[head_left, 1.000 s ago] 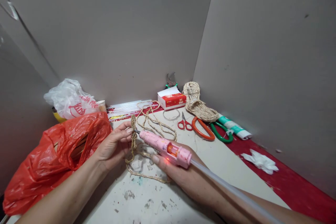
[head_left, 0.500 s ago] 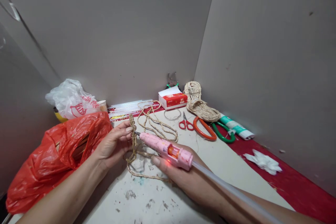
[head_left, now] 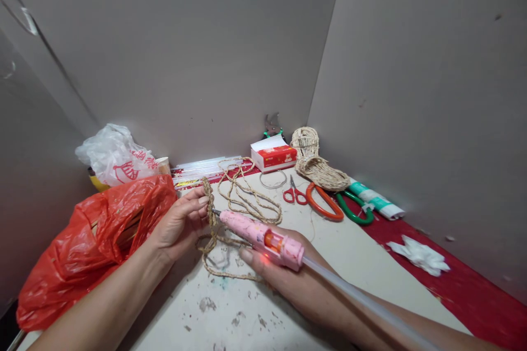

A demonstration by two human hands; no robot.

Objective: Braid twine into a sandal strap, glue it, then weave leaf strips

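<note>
My right hand (head_left: 284, 279) grips a pink glue gun (head_left: 261, 237) with a long clear glue stick (head_left: 362, 304) trailing from its back. The gun's metal tip touches a braided piece of jute rope (head_left: 209, 203) that my left hand (head_left: 179, 225) pinches upright between thumb and fingers. More loose rope (head_left: 247, 203) lies coiled on the beige work surface (head_left: 329, 263) behind and below both hands.
A red plastic bag (head_left: 90, 241) lies left, a white plastic bag (head_left: 115, 156) behind it. At the back are a red-and-white box (head_left: 274, 154), a woven rope piece (head_left: 319, 170), small red scissors (head_left: 294, 193), orange-handled and green-handled scissors (head_left: 341, 205), crumpled tissue (head_left: 420, 255). Grey walls enclose the corner.
The view has drifted slightly, so everything sits a little further right. Both hands hold the same pose, with the glue gun's tip still at the braid.
</note>
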